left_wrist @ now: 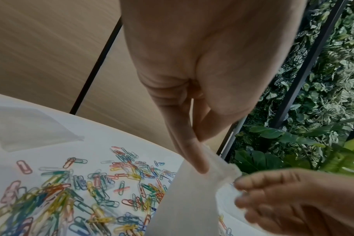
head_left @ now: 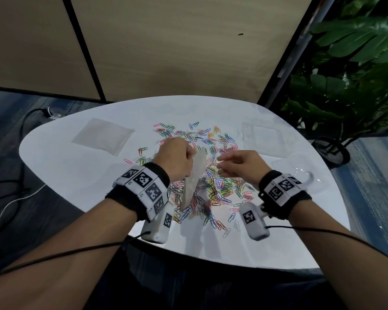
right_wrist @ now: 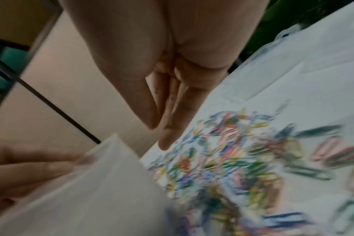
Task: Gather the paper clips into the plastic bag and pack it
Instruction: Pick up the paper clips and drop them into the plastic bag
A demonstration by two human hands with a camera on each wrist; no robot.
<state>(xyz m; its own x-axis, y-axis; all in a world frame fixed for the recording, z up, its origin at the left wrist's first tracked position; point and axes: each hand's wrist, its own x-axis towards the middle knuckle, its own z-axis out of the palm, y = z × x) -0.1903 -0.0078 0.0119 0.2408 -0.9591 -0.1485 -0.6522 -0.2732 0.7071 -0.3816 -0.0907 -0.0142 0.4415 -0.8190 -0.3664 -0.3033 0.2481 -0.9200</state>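
Many coloured paper clips (head_left: 220, 189) (left_wrist: 91, 191) (right_wrist: 232, 159) lie scattered in a loose pile on the white table (head_left: 76, 175). A translucent plastic bag (head_left: 194, 180) (left_wrist: 188, 199) (right_wrist: 101, 183) stands upright over the pile. My left hand (head_left: 187, 156) (left_wrist: 200, 153) pinches the bag's top edge between thumb and finger. My right hand (head_left: 220, 163) (left_wrist: 240, 191) (right_wrist: 162, 127) hovers just right of the bag's top with its fingers stretched toward it, holding nothing that I can see. The right wrist view is blurred.
A second flat plastic bag (head_left: 103, 136) (left_wrist: 30, 127) lies at the table's back left. Clear plastic containers (head_left: 262, 136) sit at the right side. A leafy plant (head_left: 345, 86) stands beyond the table's right edge. Cables (head_left: 20, 191) run over the floor on the left.
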